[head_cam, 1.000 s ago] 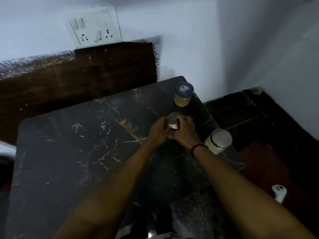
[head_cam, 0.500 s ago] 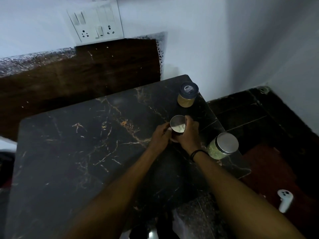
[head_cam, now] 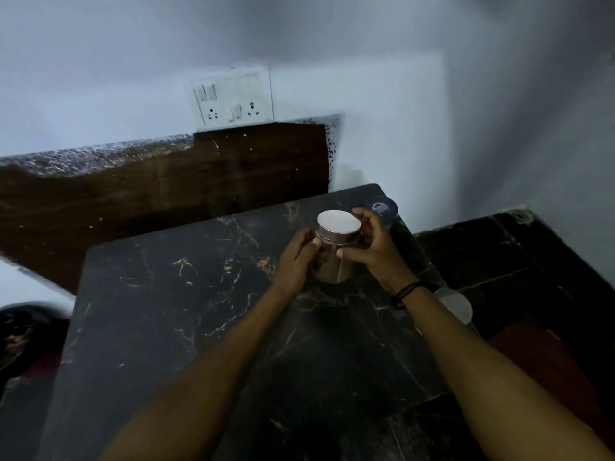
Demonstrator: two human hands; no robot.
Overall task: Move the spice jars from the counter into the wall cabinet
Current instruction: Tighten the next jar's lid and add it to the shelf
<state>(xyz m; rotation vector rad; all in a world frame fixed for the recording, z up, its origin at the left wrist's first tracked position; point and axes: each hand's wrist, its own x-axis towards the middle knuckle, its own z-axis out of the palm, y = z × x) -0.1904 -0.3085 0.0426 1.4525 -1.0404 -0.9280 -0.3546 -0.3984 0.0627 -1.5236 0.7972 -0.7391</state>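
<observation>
A glass spice jar with a silver lid (head_cam: pixel 336 239) is held above the black marble counter (head_cam: pixel 186 314) between both hands. My left hand (head_cam: pixel 297 257) grips its left side and my right hand (head_cam: pixel 372 242) curls round its right side and lid rim. Behind my right hand stands a jar with a dark blue lid (head_cam: pixel 382 207), mostly hidden. A third jar with a silver lid (head_cam: pixel 454 304) stands near the counter's right edge, partly behind my right forearm. No wall cabinet is in view.
A white switch and socket plate (head_cam: pixel 233 98) is on the wall above a dark wood panel (head_cam: pixel 166 188). To the right the counter drops to a dark floor (head_cam: pixel 519 261) in the room's corner.
Both hands have lifted the silver-lidded jar off the counter. The view has tilted upward, showing more wall.
</observation>
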